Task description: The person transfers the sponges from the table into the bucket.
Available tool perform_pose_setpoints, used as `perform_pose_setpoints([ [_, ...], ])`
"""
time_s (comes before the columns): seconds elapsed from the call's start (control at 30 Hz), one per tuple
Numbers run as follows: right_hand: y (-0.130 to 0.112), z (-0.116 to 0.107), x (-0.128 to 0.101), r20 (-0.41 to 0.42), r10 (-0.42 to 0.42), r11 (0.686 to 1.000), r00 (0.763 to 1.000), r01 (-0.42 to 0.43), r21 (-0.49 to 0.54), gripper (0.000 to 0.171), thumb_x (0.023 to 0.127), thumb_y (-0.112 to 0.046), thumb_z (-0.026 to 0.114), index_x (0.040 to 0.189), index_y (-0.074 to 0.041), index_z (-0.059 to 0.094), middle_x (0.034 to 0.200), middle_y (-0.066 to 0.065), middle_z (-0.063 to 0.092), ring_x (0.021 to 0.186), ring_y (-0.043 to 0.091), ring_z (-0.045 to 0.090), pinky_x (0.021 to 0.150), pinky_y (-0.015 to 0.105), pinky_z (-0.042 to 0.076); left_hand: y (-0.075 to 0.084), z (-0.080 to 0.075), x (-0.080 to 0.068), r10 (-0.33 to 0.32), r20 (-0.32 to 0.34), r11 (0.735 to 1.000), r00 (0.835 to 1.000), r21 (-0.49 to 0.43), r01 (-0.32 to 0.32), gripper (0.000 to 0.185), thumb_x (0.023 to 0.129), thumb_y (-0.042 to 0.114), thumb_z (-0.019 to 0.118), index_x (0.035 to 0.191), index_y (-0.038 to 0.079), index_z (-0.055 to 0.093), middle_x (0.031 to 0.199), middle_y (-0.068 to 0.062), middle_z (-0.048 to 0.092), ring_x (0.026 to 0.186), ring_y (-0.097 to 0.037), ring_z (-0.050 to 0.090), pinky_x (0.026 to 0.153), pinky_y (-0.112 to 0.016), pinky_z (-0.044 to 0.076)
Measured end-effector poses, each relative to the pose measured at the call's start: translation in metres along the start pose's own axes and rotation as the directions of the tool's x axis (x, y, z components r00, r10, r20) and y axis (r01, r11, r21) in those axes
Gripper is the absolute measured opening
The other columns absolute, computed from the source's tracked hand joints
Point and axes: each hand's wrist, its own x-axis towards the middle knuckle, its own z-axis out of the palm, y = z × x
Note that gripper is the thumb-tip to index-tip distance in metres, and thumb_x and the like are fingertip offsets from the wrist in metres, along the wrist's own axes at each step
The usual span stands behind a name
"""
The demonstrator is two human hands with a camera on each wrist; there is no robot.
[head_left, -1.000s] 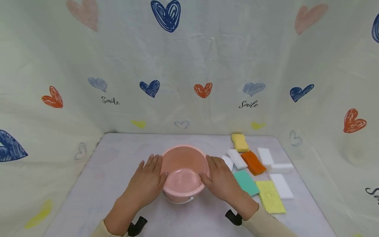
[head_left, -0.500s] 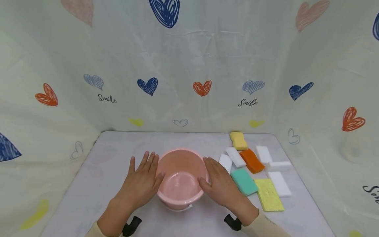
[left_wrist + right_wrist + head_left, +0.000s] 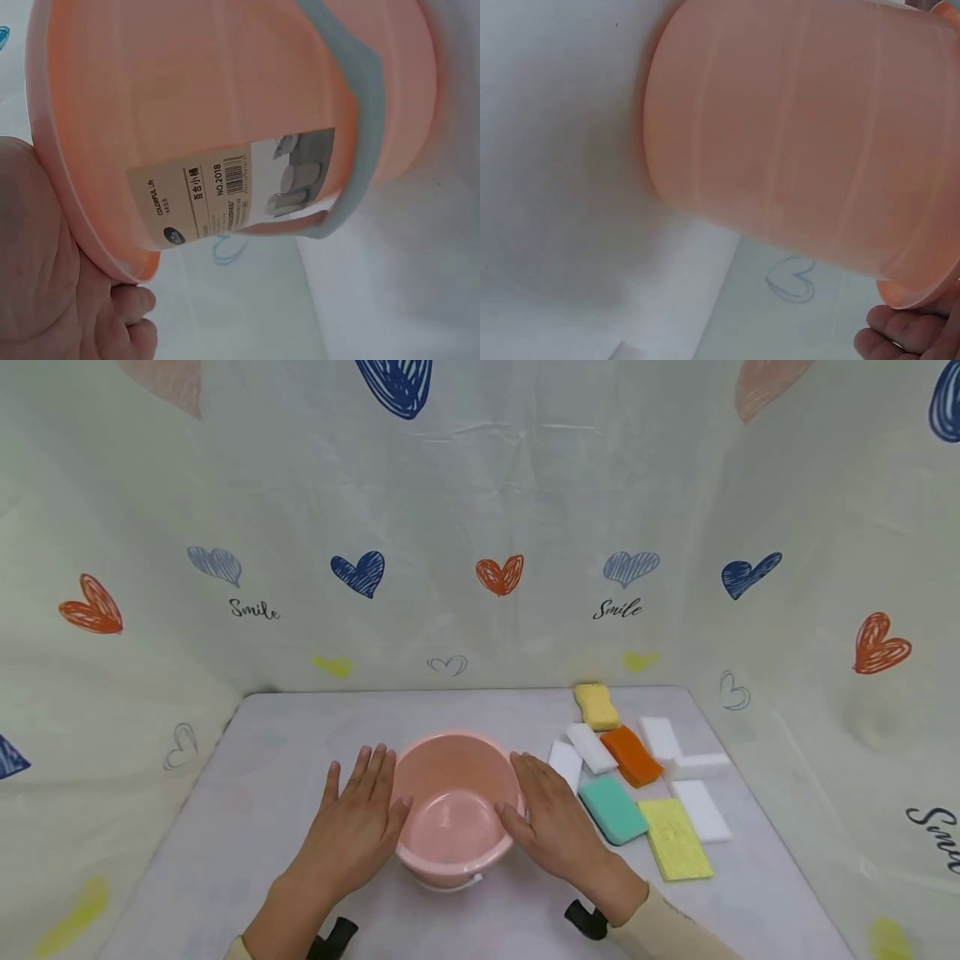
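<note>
Left grip (image 3: pixel 348 833), right grip (image 3: pixel 551 822), both straight-fingered, touching pink bucket (image 3: pixel 454 770)

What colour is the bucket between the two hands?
The bucket is light pink; the head view shows it best.

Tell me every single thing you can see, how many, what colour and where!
table: 1, whitish, bottom
backdrop: 1, off-white, behind table
hearts: many, blue, red, pink, yellow, backdrop
"Smile" words: 2 whole, 1 cut off, black, backdrop
bucket: 1, pink, mid-table
handle: 1, whitish, on bucket
label: 1, beige-grey, bucket's side
sponges: 4, yellow (two), orange, teal, table's right
blocks: 5, white, near sponges
wrist pieces: 2, black, by wrists
sleeves: 2, cream, bottom edge
left hand: 1, bare, touching bucket's left rim
right hand: 1, bare, touching bucket's right rim
</note>
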Motion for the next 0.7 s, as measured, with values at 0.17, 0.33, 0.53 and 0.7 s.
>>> perform_pose_setpoints([
  [0.17,0.013,-0.004,-0.008,-0.063,-0.012,1.000,0.998,0.010,-0.027,0.062,0.105,-0.043,0.063,0.150,0.000,0.055,0.147,0.016,0.062,0.139,0.036,0.055,0.119,0.057,0.043,0.000,0.001,0.000,0.001,-0.005,1.000,1.000,-0.019,-0.001,0.069,0.114,0.044,0.039,0.163,-0.004,0.031,0.170,-0.022,0.030,0.160,-0.040,0.024,0.127,-0.069,0.014],
  [0.33,0.057,-0.019,-0.028,-0.212,-0.004,0.984,0.977,-0.034,-0.175,0.058,0.095,-0.034,0.078,0.134,0.006,0.061,0.126,0.023,0.068,0.119,0.042,0.064,0.103,0.059,0.052,-0.001,0.005,0.001,0.002,-0.003,0.999,1.000,-0.042,-0.002,0.070,0.114,0.044,0.040,0.163,-0.005,0.030,0.170,-0.023,0.029,0.161,-0.040,0.023,0.128,-0.068,0.013],
  [0.53,0.113,-0.034,-0.066,-0.268,0.018,0.913,0.963,-0.126,-0.389,0.066,0.081,-0.036,0.087,0.120,0.012,0.063,0.109,0.029,0.068,0.102,0.047,0.062,0.087,0.058,0.054,-0.003,0.005,0.002,0.004,-0.002,0.999,1.000,-0.048,-0.004,0.070,0.113,0.042,0.041,0.163,-0.006,0.029,0.170,-0.024,0.029,0.160,-0.041,0.023,0.128,-0.068,0.014],
  [0.7,0.133,-0.032,-0.089,-0.241,0.078,0.878,0.967,-0.181,-0.442,0.072,0.073,-0.044,0.091,0.111,0.011,0.063,0.103,0.028,0.065,0.097,0.048,0.060,0.082,0.057,0.053,-0.003,0.004,0.003,0.009,-0.006,0.998,1.000,-0.055,-0.009,0.070,0.113,0.041,0.044,0.162,-0.007,0.030,0.169,-0.025,0.030,0.160,-0.042,0.024,0.128,-0.066,0.016],
])
